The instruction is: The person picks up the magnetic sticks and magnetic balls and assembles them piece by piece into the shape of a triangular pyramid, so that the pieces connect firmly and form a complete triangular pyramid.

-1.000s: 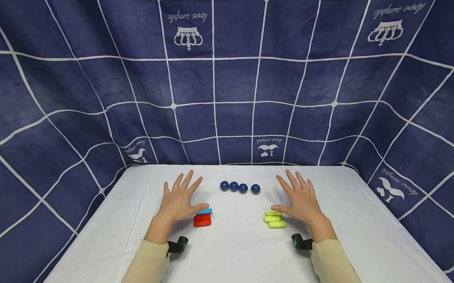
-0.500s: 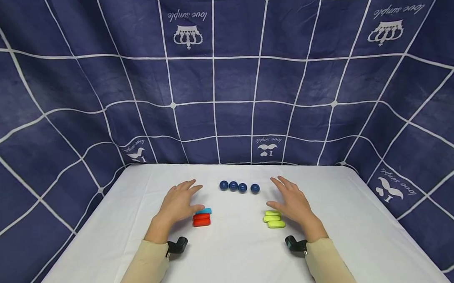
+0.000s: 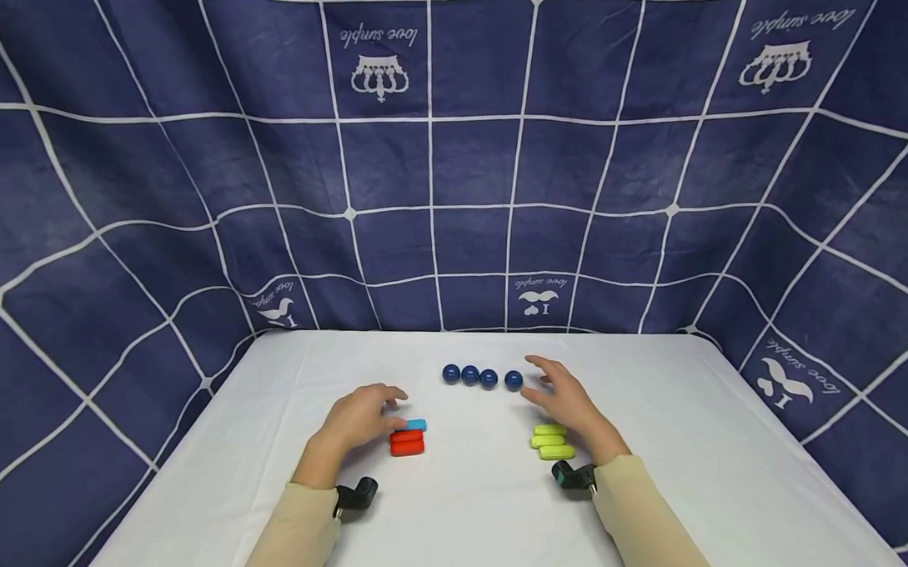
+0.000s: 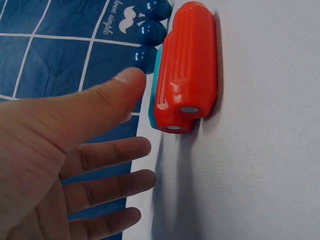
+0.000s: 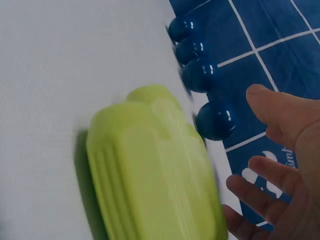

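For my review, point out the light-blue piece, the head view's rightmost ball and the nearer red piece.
Light-blue piece (image 3: 416,425), head view: its uncovered part.
Rightmost ball (image 3: 514,381), head view: its visible middle.
Nearer red piece (image 4: 193,57), left wrist view: its ribbed side.

head: high, well back, facing 12 o'clock and down | left wrist: low, close behind red pieces (image 4: 195,60), facing about 1 o'clock | right wrist: low, close behind yellow-green pieces (image 5: 155,165), facing about 11 o'clock | wrist views share: blue balls (image 5: 216,121), navy curtain (image 5: 235,90)
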`<move>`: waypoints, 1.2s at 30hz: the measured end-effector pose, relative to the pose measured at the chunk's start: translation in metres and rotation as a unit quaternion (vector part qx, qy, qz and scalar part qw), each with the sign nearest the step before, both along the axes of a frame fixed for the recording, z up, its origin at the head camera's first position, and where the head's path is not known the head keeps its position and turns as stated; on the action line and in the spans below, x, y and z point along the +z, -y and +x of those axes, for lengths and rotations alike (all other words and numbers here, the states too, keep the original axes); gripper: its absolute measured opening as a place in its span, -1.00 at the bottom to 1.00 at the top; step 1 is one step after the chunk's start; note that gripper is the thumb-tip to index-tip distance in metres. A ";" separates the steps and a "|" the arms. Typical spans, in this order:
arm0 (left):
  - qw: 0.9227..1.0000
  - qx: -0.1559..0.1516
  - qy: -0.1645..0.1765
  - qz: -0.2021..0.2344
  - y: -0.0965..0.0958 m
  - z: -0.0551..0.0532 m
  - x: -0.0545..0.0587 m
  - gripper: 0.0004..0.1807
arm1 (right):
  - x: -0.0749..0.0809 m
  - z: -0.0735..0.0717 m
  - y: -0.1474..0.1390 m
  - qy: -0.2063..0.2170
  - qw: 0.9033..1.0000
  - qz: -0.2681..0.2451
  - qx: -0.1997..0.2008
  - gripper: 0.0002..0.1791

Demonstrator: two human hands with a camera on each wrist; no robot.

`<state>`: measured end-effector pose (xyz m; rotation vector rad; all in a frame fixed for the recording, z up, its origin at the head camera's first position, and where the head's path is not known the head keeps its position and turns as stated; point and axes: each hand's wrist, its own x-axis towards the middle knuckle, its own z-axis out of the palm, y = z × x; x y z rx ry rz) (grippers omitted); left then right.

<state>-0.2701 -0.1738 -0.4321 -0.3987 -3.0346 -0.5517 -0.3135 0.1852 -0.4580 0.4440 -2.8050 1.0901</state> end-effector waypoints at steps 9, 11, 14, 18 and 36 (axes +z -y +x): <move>1.000 -0.002 0.015 -0.002 0.000 -0.001 -0.002 -0.78 | -0.005 -0.009 0.008 0.012 1.000 0.006 -0.002 -0.35; 1.000 0.002 0.018 0.000 0.001 -0.001 -0.004 -0.82 | -0.006 -0.010 0.010 0.012 1.000 0.007 -0.002 -0.37; 1.000 0.006 0.020 0.006 0.001 -0.002 -0.006 -0.85 | -0.007 -0.011 0.015 0.013 1.000 0.013 0.001 -0.40; 1.000 0.000 0.019 0.002 -0.001 -0.002 -0.008 -0.89 | -0.007 -0.012 0.020 0.016 0.999 0.030 -0.006 -0.45; 0.999 -0.002 -0.015 0.037 -0.014 -0.007 -0.015 -0.90 | -0.010 0.006 0.032 -0.009 0.994 0.077 -0.071 -0.67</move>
